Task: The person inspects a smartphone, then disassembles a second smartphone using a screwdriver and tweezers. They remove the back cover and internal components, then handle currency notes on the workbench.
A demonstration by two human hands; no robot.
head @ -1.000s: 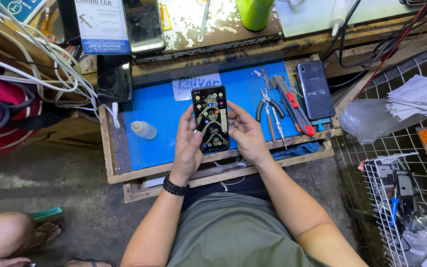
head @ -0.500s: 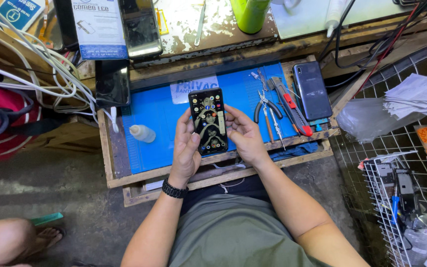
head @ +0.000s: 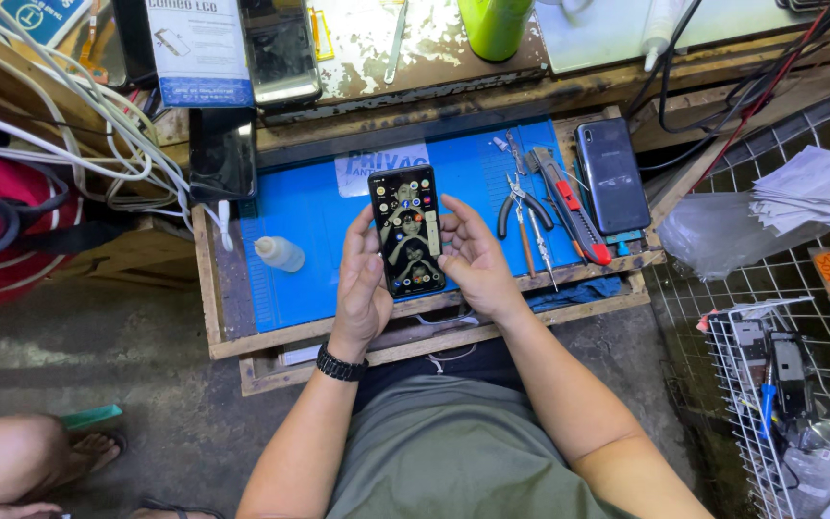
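A black smartphone [head: 406,231] with its screen lit and showing app icons is held upright over a blue work mat [head: 309,221]. My left hand [head: 361,288] grips the phone along its left edge; a black watch sits on that wrist. My right hand [head: 469,255] steadies the phone's right edge, thumb near the screen. Both forearms reach up from my lap, where I wear a grey-green shirt.
On the mat lie a small clear bottle [head: 279,254], pliers [head: 515,204], a red-and-grey utility knife [head: 569,207] and a dark phone [head: 611,177]. Another dark phone [head: 222,154] leans at left near white cables [head: 98,125]. A wire basket [head: 790,404] stands right. Another person's foot [head: 40,461] is bottom left.
The phone and both hands have stayed nearly in place over the mat; only the view has shifted slightly.
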